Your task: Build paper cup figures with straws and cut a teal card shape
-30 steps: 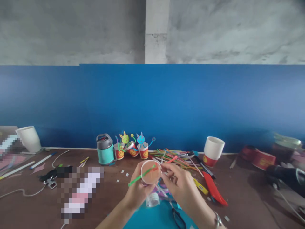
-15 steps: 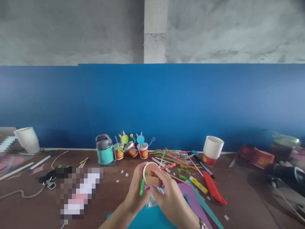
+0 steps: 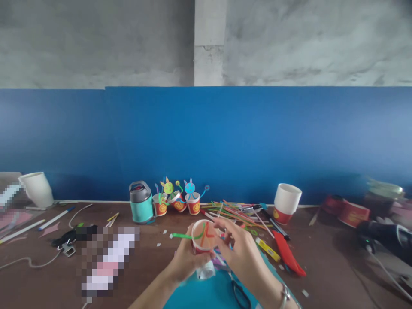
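A paper cup (image 3: 198,228), red outside with a white rim, is tilted so its inside faces me. My left hand (image 3: 184,261) is closed around its left side and underside. A green straw (image 3: 180,235) passes through the cup's left side, one end inside and the other sticking out leftward. An orange straw (image 3: 206,231) lies inside, bent toward the right wall. My right hand (image 3: 240,246) is at the cup's right rim, fingers curled and pinched by the wall; what they grip is hidden. Below the cup are a whitish clear roll (image 3: 206,271) and dark-handled scissors (image 3: 240,295) on teal paper (image 3: 196,294).
Behind the cup stand a teal flask (image 3: 141,209), small cups with paper figures (image 3: 193,204), a pile of straws (image 3: 231,210) and stacked cups (image 3: 287,201). To the right lie a glue stick (image 3: 268,249) and a red strip (image 3: 287,253). A blue panel (image 3: 206,141) rises behind.
The cup has turned, so the green straw now points left instead of down. My right hand has moved from inside the opening to the right rim. The orange straw and scissors now show.
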The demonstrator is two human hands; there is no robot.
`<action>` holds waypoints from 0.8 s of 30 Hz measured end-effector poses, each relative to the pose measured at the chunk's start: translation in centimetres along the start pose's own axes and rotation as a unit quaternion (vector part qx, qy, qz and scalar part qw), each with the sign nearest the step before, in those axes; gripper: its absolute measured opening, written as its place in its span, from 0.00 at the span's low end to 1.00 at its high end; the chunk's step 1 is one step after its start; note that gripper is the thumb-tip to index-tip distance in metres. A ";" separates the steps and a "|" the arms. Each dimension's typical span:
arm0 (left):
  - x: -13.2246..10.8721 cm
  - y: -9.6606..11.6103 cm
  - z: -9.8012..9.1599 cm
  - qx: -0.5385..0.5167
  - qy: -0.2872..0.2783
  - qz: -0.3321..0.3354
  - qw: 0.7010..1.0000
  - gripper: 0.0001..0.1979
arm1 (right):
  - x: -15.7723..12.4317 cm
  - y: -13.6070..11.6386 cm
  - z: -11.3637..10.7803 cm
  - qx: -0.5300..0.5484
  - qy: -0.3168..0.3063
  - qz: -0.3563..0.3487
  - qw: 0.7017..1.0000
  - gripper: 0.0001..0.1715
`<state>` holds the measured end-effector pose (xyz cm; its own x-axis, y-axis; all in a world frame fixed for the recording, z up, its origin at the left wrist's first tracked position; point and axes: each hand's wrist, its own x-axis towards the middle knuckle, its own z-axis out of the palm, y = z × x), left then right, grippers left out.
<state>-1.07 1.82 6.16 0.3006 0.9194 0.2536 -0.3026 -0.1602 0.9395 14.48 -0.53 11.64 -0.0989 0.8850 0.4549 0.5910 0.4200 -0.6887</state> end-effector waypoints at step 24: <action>-0.1 -0.4 0.5 -0.045 -0.106 0.030 0.993 0.30 | 0.1 -0.3 1.3 -0.003 -0.036 0.028 0.999 0.13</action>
<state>-0.50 1.59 5.91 0.4604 0.8116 0.3597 -0.4015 -0.1710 0.8997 13.20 -0.29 11.19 -0.1224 0.9195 0.3735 0.6013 0.3681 -0.7092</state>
